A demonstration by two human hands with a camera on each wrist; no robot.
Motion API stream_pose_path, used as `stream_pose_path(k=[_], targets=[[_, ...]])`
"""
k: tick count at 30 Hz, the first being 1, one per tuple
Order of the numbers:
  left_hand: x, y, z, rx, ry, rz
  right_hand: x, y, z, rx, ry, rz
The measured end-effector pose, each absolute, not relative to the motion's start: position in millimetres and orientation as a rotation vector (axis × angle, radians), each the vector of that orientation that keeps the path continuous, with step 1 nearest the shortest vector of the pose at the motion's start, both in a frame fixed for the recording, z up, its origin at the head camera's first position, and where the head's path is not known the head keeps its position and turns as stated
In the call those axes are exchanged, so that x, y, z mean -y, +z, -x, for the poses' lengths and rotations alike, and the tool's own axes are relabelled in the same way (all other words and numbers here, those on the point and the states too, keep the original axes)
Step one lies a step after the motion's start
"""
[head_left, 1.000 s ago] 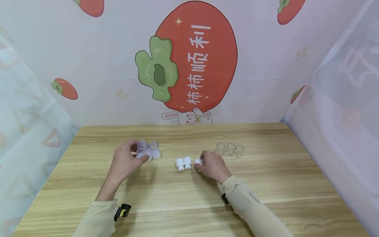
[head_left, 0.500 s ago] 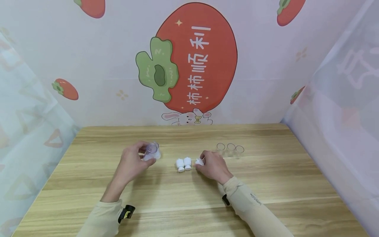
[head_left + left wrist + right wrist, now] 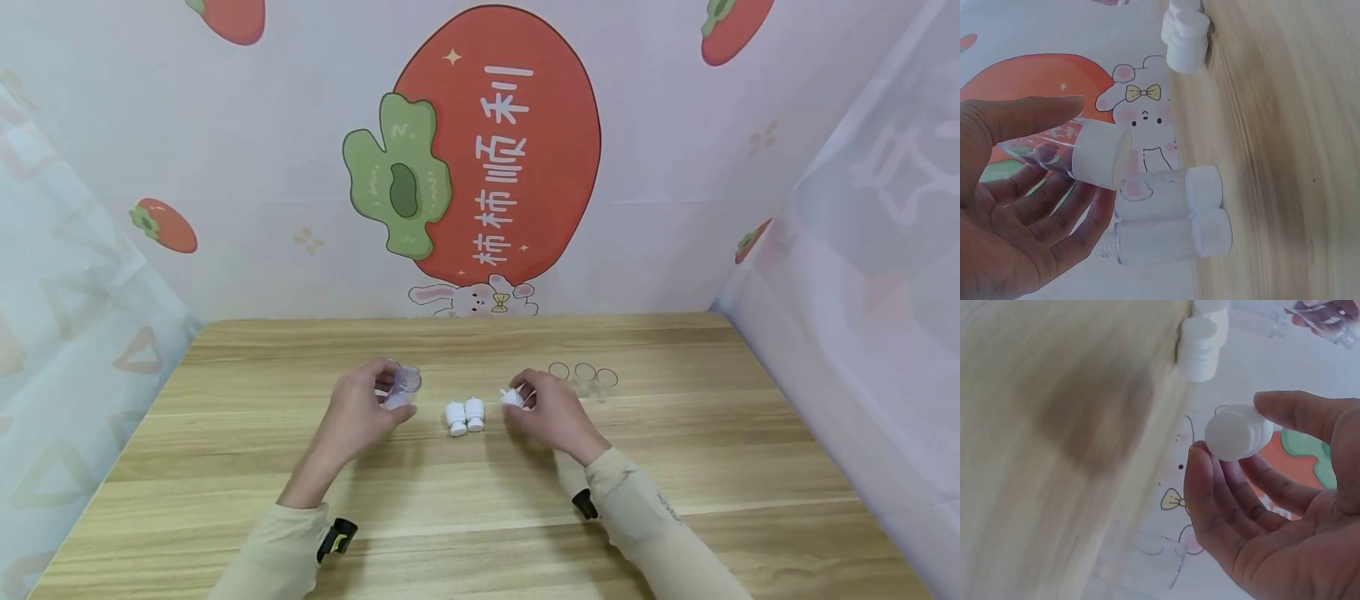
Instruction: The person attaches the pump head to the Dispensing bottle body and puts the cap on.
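My left hand (image 3: pixel 365 408) holds a clear bottle with a white base (image 3: pixel 1099 152), tilted and lifted off the table. In the left wrist view, two similar clear bottles, a nearer one (image 3: pixel 1154 240) and one beside it (image 3: pixel 1154 195), stand side by side on white bases. The left hand mostly hides them in the head view. My right hand (image 3: pixel 551 414) pinches a white pump top (image 3: pixel 1235 433) between thumb and fingers, raised above the table. Between the hands, two matching white pump tops (image 3: pixel 456 417) (image 3: pixel 475 414) stand together.
Several persimmon pictures cover the cloth behind the wooden table (image 3: pixel 480 517). Beyond the right hand stand three clear caps with thin dark rims (image 3: pixel 586 382). Cloth walls rise at the left, right and back edges.
My left hand has moved right with the clear bottle, bringing it in front of the other bottles. My right hand has lifted the white pump top slightly and shifted right.
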State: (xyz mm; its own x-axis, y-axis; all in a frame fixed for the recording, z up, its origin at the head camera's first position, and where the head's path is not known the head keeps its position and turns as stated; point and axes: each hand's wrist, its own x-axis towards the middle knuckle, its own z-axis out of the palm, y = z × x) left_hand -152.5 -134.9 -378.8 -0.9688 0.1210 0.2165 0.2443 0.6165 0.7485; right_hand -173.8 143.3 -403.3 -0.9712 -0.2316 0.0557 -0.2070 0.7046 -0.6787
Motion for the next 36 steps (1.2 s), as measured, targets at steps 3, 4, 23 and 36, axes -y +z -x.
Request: stream_pose_path(k=[3,4,23,36], targets=[[131,-380,153,2.692,-1.275,0.327,-147,-401,174,-2.833,-1.209,0.423],[130,-381,154,2.69,-1.276,0.331,-149,-400,174,-2.821,-1.232,0.444],[112,-388,157,2.713,-1.248,0.407,-163,-386,176,-2.687,-1.472,0.516],[103,-392,159,2.738,-1.232,0.431,-161,-378,178,-2.568,-1.595,0.482]])
